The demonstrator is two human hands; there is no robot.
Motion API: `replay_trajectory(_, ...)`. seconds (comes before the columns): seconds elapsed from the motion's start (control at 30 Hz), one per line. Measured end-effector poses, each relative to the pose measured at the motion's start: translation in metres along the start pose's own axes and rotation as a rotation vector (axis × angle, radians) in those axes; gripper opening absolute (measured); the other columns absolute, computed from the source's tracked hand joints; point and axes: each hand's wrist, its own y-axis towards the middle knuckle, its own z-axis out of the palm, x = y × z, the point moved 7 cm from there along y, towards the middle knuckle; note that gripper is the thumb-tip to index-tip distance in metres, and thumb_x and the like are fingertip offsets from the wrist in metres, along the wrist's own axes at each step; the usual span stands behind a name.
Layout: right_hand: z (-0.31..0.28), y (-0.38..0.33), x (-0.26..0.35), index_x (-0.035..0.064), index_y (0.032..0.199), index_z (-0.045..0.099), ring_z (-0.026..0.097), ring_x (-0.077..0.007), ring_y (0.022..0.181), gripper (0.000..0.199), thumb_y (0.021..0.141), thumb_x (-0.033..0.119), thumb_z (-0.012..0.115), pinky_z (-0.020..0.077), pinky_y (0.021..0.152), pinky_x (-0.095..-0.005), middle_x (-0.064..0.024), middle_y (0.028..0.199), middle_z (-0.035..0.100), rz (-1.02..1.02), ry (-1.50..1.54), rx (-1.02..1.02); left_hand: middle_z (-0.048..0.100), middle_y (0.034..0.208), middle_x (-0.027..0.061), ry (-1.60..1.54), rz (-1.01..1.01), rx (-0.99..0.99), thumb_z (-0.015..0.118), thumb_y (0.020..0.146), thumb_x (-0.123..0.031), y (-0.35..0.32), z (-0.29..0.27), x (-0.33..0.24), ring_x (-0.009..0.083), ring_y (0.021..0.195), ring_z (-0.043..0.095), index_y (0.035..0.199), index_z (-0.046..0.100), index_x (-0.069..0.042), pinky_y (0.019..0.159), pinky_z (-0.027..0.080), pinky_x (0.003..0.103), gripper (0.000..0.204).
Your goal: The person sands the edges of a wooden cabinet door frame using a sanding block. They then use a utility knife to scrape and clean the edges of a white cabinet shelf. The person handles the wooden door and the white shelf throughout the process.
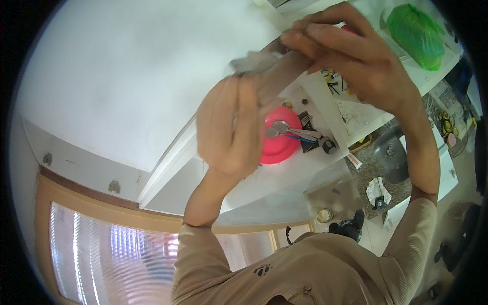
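Note:
Both my hands are raised to the front edge of a white shelf (168,162). My left hand (229,129) has its fingers closed around a crumpled grey cloth (251,61), pressing it on a long grey strip (284,73) that runs along the shelf edge. My right hand (351,53) grips the upper end of that strip, fingers curled over it. Just behind my left hand, a pink bowl (282,145) stands on the shelf with spoons (284,127) in it.
A green plastic bag (417,33) lies on a higher white shelf at the top right. Small dark items (325,145) sit beside the bowl. Below are a steel sink (391,150) in a speckled counter, a small tin (324,215) and a frosted window (101,254).

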Motion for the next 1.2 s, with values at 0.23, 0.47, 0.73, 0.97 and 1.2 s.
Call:
replay_trajectory(0.23, -0.025, 0.001, 0.022, -0.0074, 0.114, 0.074, 0.064, -0.0277, 0.094, 0.043, 0.074, 0.009, 0.082, 0.0517, 0.079, -0.0352, -0.0098, 0.11, 0.068, -0.329, -0.436, -0.214, 0.071, 0.107, 0.0146, -0.031, 0.056, -0.062, 0.084, 0.073, -0.003, 0.026, 0.001, 0.002, 0.029, 0.092, 0.069, 0.116, 0.074, 0.005, 0.078, 0.056, 0.038, 0.044)
replay_trajectory(0.47, 0.015, 0.027, 0.045, -0.005, 0.105, 0.07, 0.058, -0.0265, 0.094, 0.029, 0.083, 0.014, 0.072, 0.0521, 0.083, -0.0337, -0.0093, 0.102, 0.06, -0.372, -0.065, -0.114, 0.071, 0.108, 0.0154, 0.135, -0.117, 0.035, 0.082, 0.086, -0.004, -0.009, -0.05, 0.009, 0.0266, 0.096, 0.069, 0.118, 0.074, 0.006, 0.078, 0.057, 0.036, 0.034)
replay_trajectory(0.73, 0.054, 0.02, 0.064, -0.0061, 0.113, 0.073, 0.065, -0.0276, 0.1, 0.052, 0.064, 0.011, 0.075, 0.0575, 0.083, -0.0342, -0.0092, 0.107, 0.063, -0.337, -0.225, -0.151, 0.068, 0.112, 0.0165, 0.135, -0.161, 0.163, 0.082, 0.086, -0.003, -0.045, -0.06, 0.023, 0.0298, 0.1, 0.068, 0.122, 0.072, 0.006, 0.082, 0.057, 0.037, 0.038)
replay_trajectory(0.97, 0.051, 0.013, 0.043, 0.0014, 0.099, 0.072, 0.061, -0.024, 0.1, 0.03, 0.071, 0.014, 0.07, 0.0546, 0.087, -0.0349, -0.0045, 0.102, 0.062, -0.224, -0.16, -0.135, 0.068, 0.111, 0.0174, 0.127, -0.091, 0.156, 0.085, 0.083, -0.002, -0.046, -0.045, 0.022, 0.0322, 0.101, 0.068, 0.12, 0.071, 0.008, 0.083, 0.058, 0.041, 0.041)
replay_trajectory(1.2, 0.043, 0.008, 0.029, -0.0014, 0.111, 0.075, 0.064, -0.0268, 0.101, 0.044, 0.068, 0.01, 0.076, 0.0569, 0.08, -0.0354, -0.0051, 0.112, 0.065, -0.163, -0.062, -0.168, 0.071, 0.113, 0.0204, 0.204, -0.059, 0.165, 0.081, 0.086, -0.004, -0.035, -0.027, 0.014, 0.0365, 0.1, 0.069, 0.121, 0.069, 0.011, 0.086, 0.057, 0.042, 0.04)
